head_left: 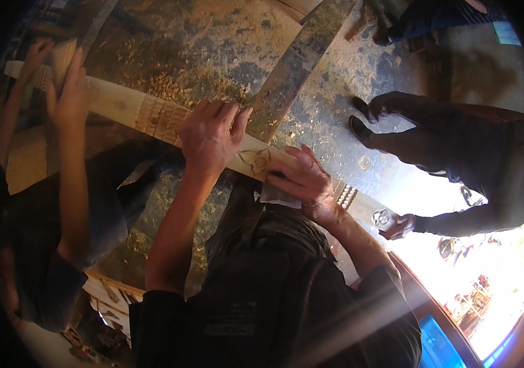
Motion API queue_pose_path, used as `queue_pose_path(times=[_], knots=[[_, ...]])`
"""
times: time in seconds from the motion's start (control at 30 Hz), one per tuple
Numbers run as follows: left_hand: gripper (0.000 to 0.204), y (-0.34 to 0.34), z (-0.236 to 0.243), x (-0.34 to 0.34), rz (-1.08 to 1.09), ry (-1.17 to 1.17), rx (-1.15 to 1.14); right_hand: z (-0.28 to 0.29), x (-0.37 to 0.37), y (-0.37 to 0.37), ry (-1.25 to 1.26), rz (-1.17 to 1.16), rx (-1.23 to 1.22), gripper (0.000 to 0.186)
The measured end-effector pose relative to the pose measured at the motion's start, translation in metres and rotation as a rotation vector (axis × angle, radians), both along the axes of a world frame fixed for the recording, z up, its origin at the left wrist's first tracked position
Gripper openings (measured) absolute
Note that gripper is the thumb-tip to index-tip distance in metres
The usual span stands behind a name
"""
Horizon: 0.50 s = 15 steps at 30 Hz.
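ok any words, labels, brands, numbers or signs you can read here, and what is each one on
Nothing can be read for certain.
Dark shirt of the person wearing the camera: faint light print on it, too small and blurred to read.
Carved wooden board: carved patterns, no lettering that I can make out.

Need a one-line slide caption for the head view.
Left hand and right hand on a long, pale, carved wooden board, above a grey floor scattered with light-brown wood chips.
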<state>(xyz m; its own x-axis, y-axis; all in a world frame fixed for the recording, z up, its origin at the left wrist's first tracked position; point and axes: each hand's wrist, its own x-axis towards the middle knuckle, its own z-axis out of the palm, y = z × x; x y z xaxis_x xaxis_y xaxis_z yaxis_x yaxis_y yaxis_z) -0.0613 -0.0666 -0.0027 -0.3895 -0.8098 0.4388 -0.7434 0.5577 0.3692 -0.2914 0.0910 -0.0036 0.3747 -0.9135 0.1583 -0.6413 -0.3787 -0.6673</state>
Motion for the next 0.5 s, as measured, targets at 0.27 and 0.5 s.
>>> queue_pose_path(times=[0.27, 0.5], knots=[[0.016, 0.000, 0.004, -0.004, 0.001, -0.003, 0.023, -0.016, -0.008, 0.007, 0.007, -0.026, -0.022, 0.048], [0.018, 0.000, 0.004, -0.002, 0.002, 0.001, 0.025, 0.004, -0.019, -0.001, -0.037, -0.035, 0.046, 0.043]])
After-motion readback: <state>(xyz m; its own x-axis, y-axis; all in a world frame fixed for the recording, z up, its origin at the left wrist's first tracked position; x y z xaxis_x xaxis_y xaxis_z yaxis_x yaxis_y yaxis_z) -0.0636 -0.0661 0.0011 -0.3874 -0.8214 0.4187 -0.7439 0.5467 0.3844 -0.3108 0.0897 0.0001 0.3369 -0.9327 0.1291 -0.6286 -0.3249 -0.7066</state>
